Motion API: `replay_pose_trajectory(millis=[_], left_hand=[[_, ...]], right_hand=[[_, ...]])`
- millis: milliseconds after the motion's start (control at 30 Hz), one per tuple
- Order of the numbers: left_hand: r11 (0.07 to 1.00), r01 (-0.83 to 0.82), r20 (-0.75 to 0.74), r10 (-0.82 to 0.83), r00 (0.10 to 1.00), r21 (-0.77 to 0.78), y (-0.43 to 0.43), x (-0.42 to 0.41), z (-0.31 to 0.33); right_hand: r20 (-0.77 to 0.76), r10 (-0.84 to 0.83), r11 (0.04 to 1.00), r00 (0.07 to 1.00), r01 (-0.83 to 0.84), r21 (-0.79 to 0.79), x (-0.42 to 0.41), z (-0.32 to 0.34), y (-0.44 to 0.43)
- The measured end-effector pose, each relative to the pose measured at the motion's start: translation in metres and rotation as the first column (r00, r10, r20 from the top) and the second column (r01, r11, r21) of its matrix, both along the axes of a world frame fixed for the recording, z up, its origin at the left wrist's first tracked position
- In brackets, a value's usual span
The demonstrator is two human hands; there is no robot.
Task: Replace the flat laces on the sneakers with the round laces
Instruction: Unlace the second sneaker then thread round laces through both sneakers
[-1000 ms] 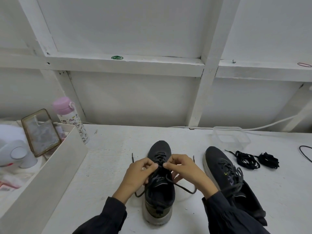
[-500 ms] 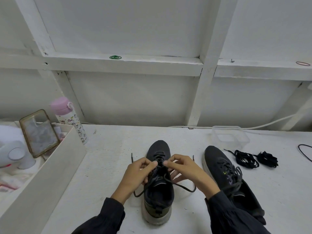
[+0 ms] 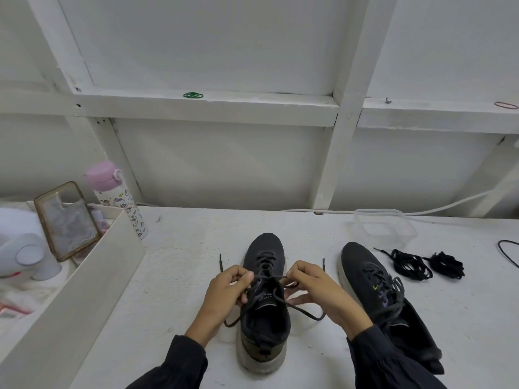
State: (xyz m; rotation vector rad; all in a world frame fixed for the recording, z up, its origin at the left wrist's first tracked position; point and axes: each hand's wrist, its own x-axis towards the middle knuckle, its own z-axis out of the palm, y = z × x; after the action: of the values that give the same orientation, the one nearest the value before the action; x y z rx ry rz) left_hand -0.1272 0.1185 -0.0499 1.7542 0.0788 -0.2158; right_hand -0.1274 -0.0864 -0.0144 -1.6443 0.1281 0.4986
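My left hand (image 3: 227, 287) and right hand (image 3: 311, 284) have drawn apart, each pinching the lace (image 3: 269, 277) taut across the middle sneaker (image 3: 264, 248), so I reckon its knot's tightening.

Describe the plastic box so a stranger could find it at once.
Look along the back edge of the white table, right of the wall's upright beam. Just beyond the right sneaker and the black lace bundles sits the plastic box, the only see-through thing there.

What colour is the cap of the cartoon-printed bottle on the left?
The cap is pale pink; the head view shows it clearly.
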Motion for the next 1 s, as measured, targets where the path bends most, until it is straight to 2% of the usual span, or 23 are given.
replay_pose_trajectory(millis=[233,300,400,500,600,667,767,833,867,933,1000], left_hand=[[1.0,0.025,-0.021,-0.024,0.999,0.003,0.005,-0.004,0.01],[0.992,0.117,-0.092,-0.112,0.989,0.048,0.015,-0.006,0.02],[0.9,0.345,-0.181,-0.304,0.935,0.267,0.03,-0.009,0.031],[0.866,0.41,-0.156,-0.38,0.912,0.286,0.035,-0.01,0.042],[0.903,0.336,-0.025,-0.342,0.939,0.27,0.033,-0.007,0.059],[0.917,0.256,0.137,-0.308,0.941,0.305,0.027,-0.004,0.073],[0.901,0.176,0.404,-0.344,0.848,0.397,0.011,-0.001,0.088],[0.887,-0.032,0.605,-0.288,0.742,0.461,0.002,0.001,0.089],[0.891,-0.15,0.678,-0.208,0.705,0.429,-0.002,0.001,0.085],[0.929,-0.27,0.71,0.013,0.704,0.251,-0.007,-0.003,0.07],[0.958,-0.275,0.582,0.177,0.794,0.084,-0.014,-0.014,0.052]], right_hand=[[0.015,0.03,0.999,0.999,-0.03,-0.021,-0.005,0.005,-0.003],[-0.009,0.098,0.994,0.995,-0.098,-0.055,-0.008,0.009,-0.007],[-0.072,0.263,0.948,0.962,-0.272,-0.168,-0.013,0.015,-0.014],[-0.053,0.26,0.933,0.964,-0.265,-0.244,-0.01,0.023,-0.016],[0.115,0.166,0.957,0.979,-0.132,-0.258,-0.005,0.037,-0.01],[0.207,0.198,0.951,0.958,-0.137,-0.277,-0.002,0.048,0.0],[0.267,0.357,0.888,0.895,-0.237,-0.393,0.001,0.053,0.021],[0.301,0.38,0.872,0.875,-0.231,-0.432,0.005,0.056,0.031],[0.325,0.363,0.875,0.873,-0.199,-0.441,0.008,0.06,0.033],[0.37,0.293,0.893,0.882,-0.114,-0.436,0.015,0.069,0.033],[0.406,0.255,0.9,0.877,-0.062,-0.432,0.021,0.081,0.03]])
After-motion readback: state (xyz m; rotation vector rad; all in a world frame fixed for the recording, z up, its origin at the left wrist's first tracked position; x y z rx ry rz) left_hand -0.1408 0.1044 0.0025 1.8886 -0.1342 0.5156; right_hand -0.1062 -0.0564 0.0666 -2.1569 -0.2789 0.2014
